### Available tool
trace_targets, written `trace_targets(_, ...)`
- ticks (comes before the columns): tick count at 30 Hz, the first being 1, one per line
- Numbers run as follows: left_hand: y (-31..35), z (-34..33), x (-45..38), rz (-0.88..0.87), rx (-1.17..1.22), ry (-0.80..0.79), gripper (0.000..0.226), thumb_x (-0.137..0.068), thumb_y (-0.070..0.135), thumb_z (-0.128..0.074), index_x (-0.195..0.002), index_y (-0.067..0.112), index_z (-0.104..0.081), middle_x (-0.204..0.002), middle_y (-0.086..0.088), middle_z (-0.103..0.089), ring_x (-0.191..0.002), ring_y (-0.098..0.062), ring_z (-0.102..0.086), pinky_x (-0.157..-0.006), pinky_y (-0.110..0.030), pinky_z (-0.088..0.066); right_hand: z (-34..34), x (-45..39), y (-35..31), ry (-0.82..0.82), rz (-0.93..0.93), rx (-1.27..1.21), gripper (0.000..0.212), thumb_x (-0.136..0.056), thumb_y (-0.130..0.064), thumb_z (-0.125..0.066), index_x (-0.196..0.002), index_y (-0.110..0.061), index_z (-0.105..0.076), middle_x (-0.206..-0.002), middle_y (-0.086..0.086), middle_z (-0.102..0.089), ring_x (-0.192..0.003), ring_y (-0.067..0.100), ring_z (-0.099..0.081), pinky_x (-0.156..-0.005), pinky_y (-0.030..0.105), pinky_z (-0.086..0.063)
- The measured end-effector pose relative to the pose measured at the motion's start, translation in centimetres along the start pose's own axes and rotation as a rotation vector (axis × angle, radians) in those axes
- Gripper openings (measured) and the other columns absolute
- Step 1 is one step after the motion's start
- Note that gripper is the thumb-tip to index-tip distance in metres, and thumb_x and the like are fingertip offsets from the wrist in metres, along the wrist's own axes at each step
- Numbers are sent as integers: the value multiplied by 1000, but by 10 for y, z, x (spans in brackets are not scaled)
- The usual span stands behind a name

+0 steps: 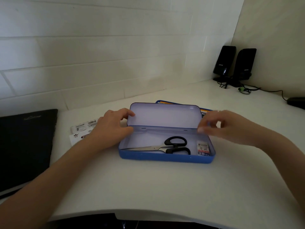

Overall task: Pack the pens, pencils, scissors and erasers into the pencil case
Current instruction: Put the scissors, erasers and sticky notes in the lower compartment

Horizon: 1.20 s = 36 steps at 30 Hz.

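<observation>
One blue pencil case (pixel 165 158), its lid open. Inside it lie one pair of black-handled scissors (pixel 166 147) and one eraser (pixel 203 148) in a wrapper marked 2B. Two hands are in view: one left hand (pixel 112 125) and one right hand (pixel 221 125). Two black speakers (pixel 235 63) stand at the back corner of the white bench (pixel 156 187). One dark folder (pixel 24 146) lies at the left. One white printed packet (pixel 80 132) sits beside it. One colourful flat item (pixel 204 110) shows behind the lid, too hidden to identify.
</observation>
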State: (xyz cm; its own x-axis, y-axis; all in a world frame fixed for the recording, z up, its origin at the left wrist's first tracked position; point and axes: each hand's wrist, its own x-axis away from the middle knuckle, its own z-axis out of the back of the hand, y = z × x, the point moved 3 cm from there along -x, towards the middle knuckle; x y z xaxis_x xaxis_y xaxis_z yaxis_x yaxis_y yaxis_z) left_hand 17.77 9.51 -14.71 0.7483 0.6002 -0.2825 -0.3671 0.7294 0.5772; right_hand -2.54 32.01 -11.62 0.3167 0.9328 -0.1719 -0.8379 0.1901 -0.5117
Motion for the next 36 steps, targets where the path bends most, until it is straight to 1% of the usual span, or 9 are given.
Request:
trace_targets(2,-2,1,-1,26,87,-50,48,-64,21,-56,-111,30,-54,-96,7,-52,-93,-16,-52,-70,-27,-42,9,-7,16,259,-53,-39,9,-88,-22,-61,-90,-26,-68,-86,-13,-64,-74,6,-53,-61,10,-39)
trace_targets(4,-3,0,0,23,144,-79,47,-57,18,-53,-102,30,-56,-95,7,-51,-88,-9,-50,-64,-20,-38,10,-16,32,353,-139,-26,20,-91,-25,-56,-110,-26,-61,-109,-4,-62,-92,12,-57,-69,13,-39)
trace_targets(10,-8,0,1,39,140,-74,33,-49,16,-53,-79,30,-59,-84,-2,-48,-77,-20,-50,-63,-38,-49,-12,-58,55,-4,-257,31,57,-89,-48,-50,-142,-36,-30,-149,-4,-35,-134,22,-36,-112,51,-25)
trace_targets(14,-6,2,4,63,186,-109,25,-48,15,-52,-68,27,-60,-71,2,-53,-55,-6,-50,-55,-28,-44,-12,-67,62,144,-261,-111,41,-96,-51,-28,-133,-39,-41,-142,-4,-46,-132,23,-40,-112,59,-18)
trace_targets(20,-7,1,4,40,151,-301,11,-46,17,-52,-54,26,-52,-42,9,-50,-44,-6,-45,-54,-29,-40,-21,-62,55,224,-182,91,37,-97,-44,-31,-129,-36,-48,-133,-6,-54,-130,18,-42,-113,57,-3)
trace_targets(25,0,9,5,-9,220,-389,10,-50,25,-49,-57,26,-55,-51,12,-49,-50,-3,-40,-55,-25,-30,-18,-64,42,263,-113,19,36,-99,-40,-25,-120,-38,-53,-125,-11,-59,-123,14,-47,-114,57,0)
trace_targets(30,-13,39,-6,99,363,-144,28,-53,11,-41,-79,8,-50,-95,3,-66,-87,-16,-56,-63,-29,-38,-15,-57,46,347,-121,-15,33,-100,-38,-27,-114,-34,-57,-120,-11,-62,-117,16,-52,-113,54,-4)
trace_targets(33,-26,47,-1,166,193,-378,41,-52,26,-57,-92,27,-50,-112,4,-59,-106,-17,-54,-78,-26,-47,-14,-56,46,368,-133,-22,33,-100,-37,-27,-111,-33,-58,-117,-12,-62,-115,15,-52,-114,54,-6)
trace_targets(36,-34,46,12,131,-103,-660,71,-44,53,-69,-109,48,-42,-122,23,-45,-114,0,-46,-102,-22,-36,-16,-56,47,342,-120,17,33,-99,-43,-26,-108,-36,-58,-113,-11,-65,-110,16,-55,-110,60,-12)
